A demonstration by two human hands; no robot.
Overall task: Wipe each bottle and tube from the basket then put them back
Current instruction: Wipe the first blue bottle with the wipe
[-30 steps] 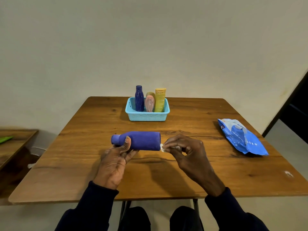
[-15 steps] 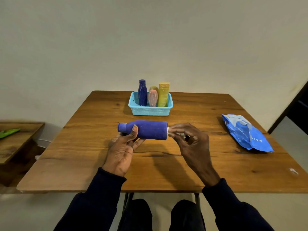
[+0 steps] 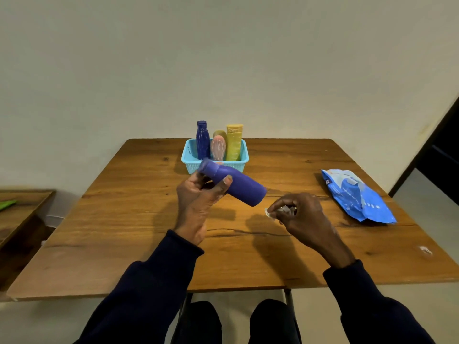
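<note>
Gripping the purple bottle near its neck, the left hand holds it up off the bench, thumb on the near side and fingers curled behind. The bottle is tilted, its capped end up and to the left in front of the basket, its flat base pointing down to the right. The right hand is apart from the bottle, low over the bench, its fingertips pinched together on a small crumpled white wipe. The light blue basket stands at the far middle of the bench and holds a dark blue bottle, a pink tube, a yellow tube and a rounded olive top behind the pink one; what that last item is cannot be told. A blue wipes pack lies flat on the bench to the right, well apart from the hands. Both forearms wear dark sleeves.
</note>
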